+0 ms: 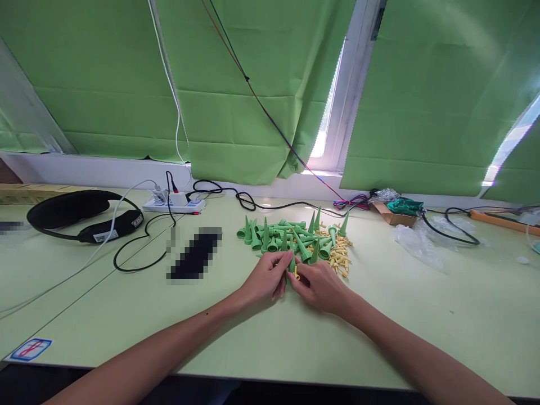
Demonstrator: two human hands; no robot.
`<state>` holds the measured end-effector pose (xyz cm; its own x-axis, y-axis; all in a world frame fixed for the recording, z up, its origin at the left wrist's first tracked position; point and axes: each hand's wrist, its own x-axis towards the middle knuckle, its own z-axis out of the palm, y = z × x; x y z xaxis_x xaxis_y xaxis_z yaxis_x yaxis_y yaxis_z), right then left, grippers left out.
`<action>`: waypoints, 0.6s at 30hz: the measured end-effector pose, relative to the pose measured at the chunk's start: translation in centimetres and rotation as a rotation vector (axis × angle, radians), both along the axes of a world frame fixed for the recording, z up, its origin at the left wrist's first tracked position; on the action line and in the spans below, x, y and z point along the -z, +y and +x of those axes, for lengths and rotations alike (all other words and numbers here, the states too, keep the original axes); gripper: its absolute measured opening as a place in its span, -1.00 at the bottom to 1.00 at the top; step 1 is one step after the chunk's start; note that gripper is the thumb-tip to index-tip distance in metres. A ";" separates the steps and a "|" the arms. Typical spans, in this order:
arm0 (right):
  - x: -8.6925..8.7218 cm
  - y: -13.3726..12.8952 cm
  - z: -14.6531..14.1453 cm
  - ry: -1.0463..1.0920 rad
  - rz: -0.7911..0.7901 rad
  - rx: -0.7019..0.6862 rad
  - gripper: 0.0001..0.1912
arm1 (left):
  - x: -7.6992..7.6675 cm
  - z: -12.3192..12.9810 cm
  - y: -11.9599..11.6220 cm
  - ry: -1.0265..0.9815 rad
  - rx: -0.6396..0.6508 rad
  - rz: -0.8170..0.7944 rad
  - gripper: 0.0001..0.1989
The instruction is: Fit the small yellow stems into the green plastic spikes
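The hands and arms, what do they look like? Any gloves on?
The left hand and right hand wear no gloves, and no rings show. The left forearm and right forearm are bare too: no sleeves, watch or bracelet in view.

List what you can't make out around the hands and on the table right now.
All in the head view:
Whether the yellow piece joins the green cone: too small, partly covered by the left hand and right hand.
Count of loose yellow pieces: small, partly under green cones.
Dark object: pixelated.
Contents of the cardboard box: covered by green plastic.
Left table end: cut off by the picture edge.
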<state>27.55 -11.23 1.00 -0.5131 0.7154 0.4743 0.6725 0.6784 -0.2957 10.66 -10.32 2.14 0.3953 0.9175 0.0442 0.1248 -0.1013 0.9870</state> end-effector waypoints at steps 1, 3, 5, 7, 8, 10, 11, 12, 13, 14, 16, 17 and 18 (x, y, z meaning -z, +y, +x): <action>0.1 0.0 0.0 -0.010 0.004 0.001 -0.62 | 0.1 0.0 0.1 0.002 0.003 -0.001 -0.50; 0.2 0.0 -0.1 -0.027 0.012 0.005 -0.61 | 0.2 0.0 0.2 0.010 0.010 -0.006 -0.50; 0.3 0.0 -0.2 -0.044 0.019 0.011 -0.60 | 0.4 0.0 0.2 0.012 0.009 -0.024 -0.51; 0.4 0.0 -0.2 -0.059 0.022 0.015 -0.61 | 0.5 0.0 0.3 0.010 0.003 -0.044 -0.51; 0.4 -0.1 -0.2 -0.065 0.022 0.015 -0.61 | 0.6 0.0 0.3 0.012 0.003 -0.049 -0.51; 0.4 -0.1 -0.2 -0.076 0.017 0.014 -0.62 | 0.8 0.1 0.3 0.017 0.010 -0.053 -0.51; 0.4 -0.1 -0.2 -0.082 0.014 0.015 -0.63 | 0.8 0.1 0.4 0.018 0.015 -0.053 -0.51; 0.4 -0.1 -0.2 -0.087 0.013 0.017 -0.63 | 0.9 0.1 0.4 0.019 0.019 -0.051 -0.51; 0.3 -0.1 -0.2 -0.092 0.013 0.020 -0.63 | 1.0 0.1 0.4 0.019 0.020 -0.047 -0.51; 0.3 -0.1 -0.2 -0.097 0.012 0.020 -0.64 | 1.0 0.1 0.4 0.018 0.018 -0.044 -0.50; 0.3 -0.1 -0.3 -0.109 0.009 0.016 -0.65 | 1.0 0.1 0.5 0.024 0.008 -0.042 -0.51; 0.3 -0.1 -0.3 -0.116 0.005 0.014 -0.65 | 1.0 0.2 0.5 0.030 0.002 -0.044 -0.51; 0.2 -0.1 -0.3 -0.121 0.002 0.014 -0.66 | 1.0 0.2 0.5 0.037 -0.002 -0.046 -0.51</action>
<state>27.23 -11.35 0.75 -0.5570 0.7220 0.4105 0.7125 0.6693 -0.2105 10.86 -9.86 1.10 0.3938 0.9191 -0.0129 0.1615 -0.0554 0.9853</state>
